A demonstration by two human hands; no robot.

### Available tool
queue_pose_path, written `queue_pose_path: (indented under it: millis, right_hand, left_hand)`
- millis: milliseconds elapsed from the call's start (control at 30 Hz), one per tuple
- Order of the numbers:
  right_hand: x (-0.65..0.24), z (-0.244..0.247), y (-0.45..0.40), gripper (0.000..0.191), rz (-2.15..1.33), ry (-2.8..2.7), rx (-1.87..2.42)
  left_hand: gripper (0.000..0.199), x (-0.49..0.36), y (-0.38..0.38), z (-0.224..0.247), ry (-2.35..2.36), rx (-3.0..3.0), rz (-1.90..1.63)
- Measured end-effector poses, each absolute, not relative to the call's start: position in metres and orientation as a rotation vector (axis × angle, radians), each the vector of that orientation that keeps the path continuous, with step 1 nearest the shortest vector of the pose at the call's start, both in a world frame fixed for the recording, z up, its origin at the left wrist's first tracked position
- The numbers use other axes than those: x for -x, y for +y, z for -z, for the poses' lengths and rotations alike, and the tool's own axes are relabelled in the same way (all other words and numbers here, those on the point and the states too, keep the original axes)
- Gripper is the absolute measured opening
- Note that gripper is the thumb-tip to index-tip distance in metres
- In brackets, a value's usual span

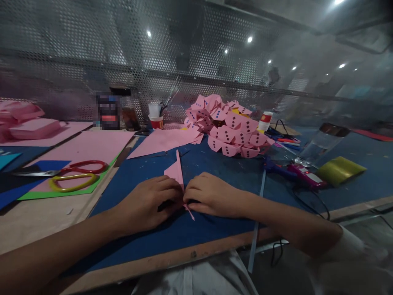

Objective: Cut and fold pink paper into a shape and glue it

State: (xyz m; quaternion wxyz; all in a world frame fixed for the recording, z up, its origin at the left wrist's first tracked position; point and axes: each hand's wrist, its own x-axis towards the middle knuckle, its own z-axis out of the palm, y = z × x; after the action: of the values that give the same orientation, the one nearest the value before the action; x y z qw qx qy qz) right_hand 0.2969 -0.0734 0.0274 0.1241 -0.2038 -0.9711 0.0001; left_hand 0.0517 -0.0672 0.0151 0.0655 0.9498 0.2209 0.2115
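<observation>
A piece of pink paper (175,171) with a narrow folded edge lies on the blue tabletop (147,241) in front of me. My left hand (153,200) is closed on it from the left, fingers curled over its near part. From the right, my right hand (211,194) pinches the same folded edge, its fingertips almost meeting the left ones. A thin pink tip pokes out below the fingers. Both hands hide the middle of the paper. Beyond them sits a heap of folded pink paper shapes (233,127) with dark and blue diamond marks.
Scissors (76,176) with red and yellow handles lie on coloured sheets at left. Pink sheets (166,141) lie behind my hands. On the right are a purple glue gun (307,176), a clear glue stick (257,229), a tape roll (341,171) and a jar (322,143).
</observation>
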Motion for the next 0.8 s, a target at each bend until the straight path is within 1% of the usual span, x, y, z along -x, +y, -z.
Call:
queue_pose_path:
  millis: [200, 367, 667, 800]
  right_hand:
    - [-0.297, -0.026, -0.071, 0.022, -0.068, -2.816, 0.61]
    - [-0.297, -0.025, -0.069, 0.02, -0.133, -2.783, 0.594]
    - [-0.296, -0.026, -0.064, 0.012, -0.526, -2.639, 0.682]
    - [-0.294, -0.024, -0.061, 0.012, -0.627, -2.605, 0.69]
  left_hand:
    - [0.017, -0.05, -0.067, -0.009, 0.609, -2.816, -0.647]
    - [0.016, -0.049, -0.064, -0.005, 0.567, -2.774, -0.663]
    - [0.014, -0.052, -0.061, -0.009, 0.556, -2.683, -0.754]
    - [0.014, -0.053, -0.061, -0.01, 0.567, -2.656, -0.757]
